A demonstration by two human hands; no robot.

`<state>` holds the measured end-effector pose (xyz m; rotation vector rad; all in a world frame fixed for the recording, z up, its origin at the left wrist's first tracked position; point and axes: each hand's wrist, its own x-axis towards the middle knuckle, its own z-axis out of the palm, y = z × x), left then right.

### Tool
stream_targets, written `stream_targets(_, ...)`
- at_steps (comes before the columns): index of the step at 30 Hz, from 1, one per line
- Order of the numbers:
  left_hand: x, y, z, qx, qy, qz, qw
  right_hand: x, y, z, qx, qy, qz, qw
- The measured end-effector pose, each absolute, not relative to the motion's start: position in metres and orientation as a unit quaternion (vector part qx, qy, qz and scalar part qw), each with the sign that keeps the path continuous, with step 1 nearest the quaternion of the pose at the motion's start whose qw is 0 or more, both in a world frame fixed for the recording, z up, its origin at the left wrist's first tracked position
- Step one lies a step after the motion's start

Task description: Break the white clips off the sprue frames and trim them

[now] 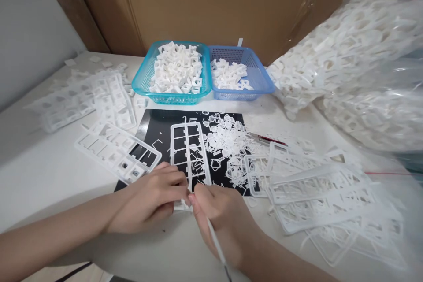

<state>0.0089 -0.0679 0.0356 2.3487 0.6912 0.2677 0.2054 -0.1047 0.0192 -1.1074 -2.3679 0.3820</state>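
Observation:
My left hand is closed on the near end of a white plastic frame that lies on a black mat. Close against it on the right, my right hand pinches a thin knife-like tool whose handle runs back toward me. The two hands meet at the frame's near edge. White trimmed scraps lie scattered on the mat just beyond.
A teal basket and a blue basket, both holding small white parts, stand behind the mat. Empty frames lie to the left, more stacked frames to the right. A big clear bag of parts fills the right side. Cardboard boxes stand at the back.

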Motion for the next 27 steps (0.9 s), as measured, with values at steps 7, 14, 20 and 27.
stream_targets(7, 0.010, -0.072, 0.034, 0.956, 0.236, 0.100, 0.144, 0.205, -0.104, 0.017, -0.425, -0.860, 0.153, 0.239)
stream_targets(14, -0.010, -0.060, 0.031, 0.967, 0.211, 0.122, 0.075, 0.207, -0.107, 0.018, -0.431, -0.855, 0.177, 0.227)
stream_targets(20, -0.008, -0.066, 0.035, 0.953, 0.213, 0.137, 0.167, 0.209, -0.104, 0.017, -0.418, -0.852, 0.217, 0.230)
stream_targets(27, 0.014, -0.075, 0.034, 0.883, 0.335, 0.154, 0.291, 0.210, -0.103, 0.021, -0.435, -0.843, 0.225, 0.223)
